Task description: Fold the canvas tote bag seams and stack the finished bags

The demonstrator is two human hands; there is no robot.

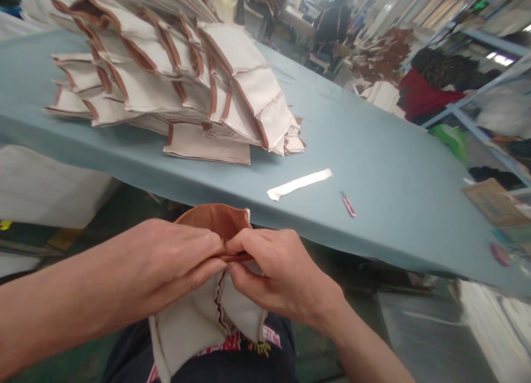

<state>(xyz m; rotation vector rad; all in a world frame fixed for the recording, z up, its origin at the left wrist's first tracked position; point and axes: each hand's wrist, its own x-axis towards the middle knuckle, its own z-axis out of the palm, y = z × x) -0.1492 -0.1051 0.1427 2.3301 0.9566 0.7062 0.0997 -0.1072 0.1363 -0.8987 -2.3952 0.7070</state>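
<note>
Both my hands pinch one cream cloth bag (194, 322) with brown trim, held over my lap below the table's near edge. My left hand (166, 267) grips its brown rim from the left, fingers pressed together. My right hand (277, 272) pinches the same rim from the right, thumb and fingers closed on the fabric. The bag's brown lining shows above my fingers and its cream body hangs down between my wrists.
A grey-blue table (373, 150) stretches ahead. On it a fanned stack of cream and brown bags (178, 78) lies at the left, a white strip (298, 184) and a small pink cutter (347, 203) near the front edge. Shelving with cloth stands at the right; a person sits far behind.
</note>
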